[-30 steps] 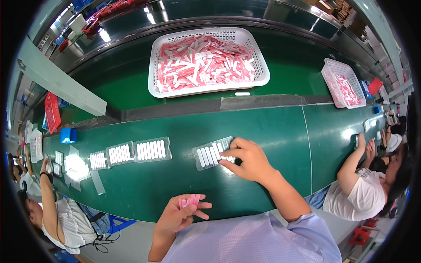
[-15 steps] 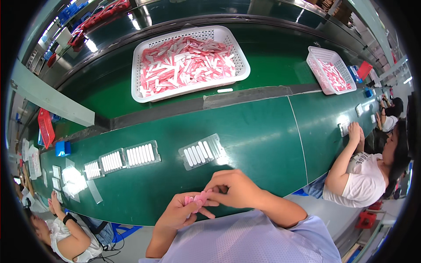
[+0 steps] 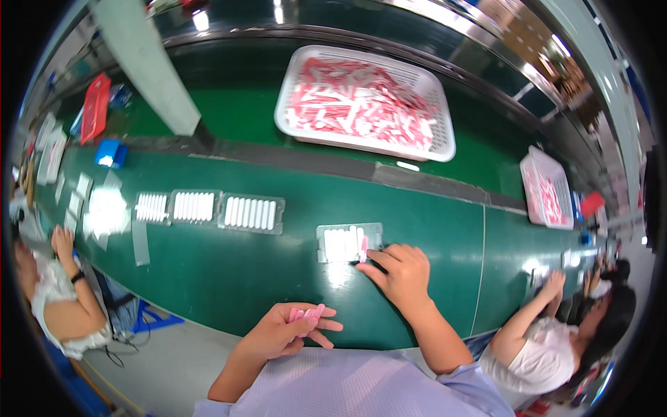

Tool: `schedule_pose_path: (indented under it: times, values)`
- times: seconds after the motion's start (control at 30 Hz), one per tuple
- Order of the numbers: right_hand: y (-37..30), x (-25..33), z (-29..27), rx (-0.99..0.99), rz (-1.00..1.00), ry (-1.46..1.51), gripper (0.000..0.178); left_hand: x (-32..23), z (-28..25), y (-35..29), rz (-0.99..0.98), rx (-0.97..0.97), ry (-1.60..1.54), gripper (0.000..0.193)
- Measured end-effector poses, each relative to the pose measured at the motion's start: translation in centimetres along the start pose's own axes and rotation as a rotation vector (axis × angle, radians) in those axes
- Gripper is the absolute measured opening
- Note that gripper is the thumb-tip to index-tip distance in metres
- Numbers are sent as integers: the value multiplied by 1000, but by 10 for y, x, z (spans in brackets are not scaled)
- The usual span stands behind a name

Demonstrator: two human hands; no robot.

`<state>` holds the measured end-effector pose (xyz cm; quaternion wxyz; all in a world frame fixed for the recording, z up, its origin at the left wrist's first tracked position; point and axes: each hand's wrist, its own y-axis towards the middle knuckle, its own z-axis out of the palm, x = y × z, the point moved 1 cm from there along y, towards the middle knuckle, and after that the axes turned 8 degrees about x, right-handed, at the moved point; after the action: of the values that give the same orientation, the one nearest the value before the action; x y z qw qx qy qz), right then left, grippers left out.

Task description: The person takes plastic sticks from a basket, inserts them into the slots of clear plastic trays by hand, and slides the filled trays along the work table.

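Note:
My left hand [image 3: 281, 330], near the table's front edge, is closed around several small pink strips [image 3: 307, 314], its outer fingers stretched away. Over the right end of a clear plastic tray [image 3: 373, 230], my right hand [image 3: 403, 272] pinches one pink strip [image 3: 365, 243] between thumb and fingers. White rounded strips [image 3: 339, 243] lie side by side in that tray, left of the pinched one. Whether the pinched strip rests in the tray, I cannot tell.
Three filled trays [image 3: 251, 213] stand in a row to the left. Behind the table's dark ledge is a white basket [image 3: 445, 139] heaped with pink and white strips; one white strip [image 3: 408, 166] lies beside it. Another basket [image 3: 533, 187] stands right. Co-workers [image 3: 535, 347] sit on both sides.
My right hand has moved from beside my left hand, forward to the tray, with a pink strip. The left still holds its strips. The whole view has turned and shifted.

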<state>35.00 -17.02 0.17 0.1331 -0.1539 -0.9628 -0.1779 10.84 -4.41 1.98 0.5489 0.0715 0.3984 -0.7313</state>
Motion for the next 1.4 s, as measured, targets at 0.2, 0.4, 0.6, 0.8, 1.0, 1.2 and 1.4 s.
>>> schedule_pose_path:
  times: [0.2,0.4,0.6,0.8,1.0,1.2,1.4]
  values:
    - [5,2,2,-12,76,99,18,5,-2,-1,22,34,-45,46]
    - [18,2,-6,153,232,295,22,-2,-5,0,17,16,8,47]
    - [6,-12,-6,58,273,500,12,-7,-1,12,37,35,1,40]
    - [7,-2,-23,32,431,1339,17,11,-24,21,97,130,2,37]
    - [2,10,-39,101,391,1425,29,19,-33,23,76,309,3,35]
    - [-3,8,-47,79,413,1413,27,28,-42,29,59,326,-7,36]
    - [9,0,-43,-168,217,563,19,28,-29,29,38,433,-94,36]
